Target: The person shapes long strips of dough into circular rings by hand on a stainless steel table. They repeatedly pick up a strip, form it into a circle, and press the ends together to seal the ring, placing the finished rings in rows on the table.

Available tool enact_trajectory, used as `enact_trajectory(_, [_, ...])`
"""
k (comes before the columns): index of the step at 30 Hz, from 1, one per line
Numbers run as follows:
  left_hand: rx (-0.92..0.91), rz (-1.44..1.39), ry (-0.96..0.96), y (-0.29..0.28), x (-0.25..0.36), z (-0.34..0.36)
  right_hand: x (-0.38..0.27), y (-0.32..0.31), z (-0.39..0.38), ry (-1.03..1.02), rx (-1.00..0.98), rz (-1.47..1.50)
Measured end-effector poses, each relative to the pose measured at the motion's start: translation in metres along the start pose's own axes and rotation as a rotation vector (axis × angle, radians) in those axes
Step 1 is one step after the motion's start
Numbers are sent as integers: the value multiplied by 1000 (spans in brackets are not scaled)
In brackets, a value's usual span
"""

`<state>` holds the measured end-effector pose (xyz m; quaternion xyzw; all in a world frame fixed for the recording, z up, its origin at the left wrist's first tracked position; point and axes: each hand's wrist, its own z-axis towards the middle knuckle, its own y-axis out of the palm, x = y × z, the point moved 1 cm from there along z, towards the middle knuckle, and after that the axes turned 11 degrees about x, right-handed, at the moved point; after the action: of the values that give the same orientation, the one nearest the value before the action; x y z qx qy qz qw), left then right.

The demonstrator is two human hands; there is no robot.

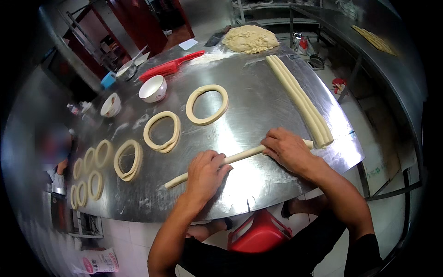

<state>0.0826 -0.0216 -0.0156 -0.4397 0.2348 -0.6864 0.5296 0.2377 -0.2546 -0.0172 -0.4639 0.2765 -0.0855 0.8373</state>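
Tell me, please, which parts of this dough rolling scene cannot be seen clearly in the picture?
- Head view: the middle of the dough rope is hidden under the left hand and right hand.
- The small dough rings at the far left are bent by the fisheye rim; their exact count is unclear.
- The white bowls are too small to show any contents.
- The red stool is partly hidden by the steel table.

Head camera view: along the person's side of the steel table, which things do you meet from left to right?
Cluster of small dough rings → double dough ring → left hand → dough rope → right hand → bundle of long dough ropes.
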Motion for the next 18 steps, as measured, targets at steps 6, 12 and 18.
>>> enact_trajectory(6, [-23,43,-23,18,10,7,19,-24,-23,60,34,-114])
enact_trajectory(12, [-42,125,-149,-37,-20,-30,28,-37,-48,91,63,-172])
enact_trajectory(18, [-18,199,-238,-89,-58,-70,-23,-12,-23,-25,67,-187])
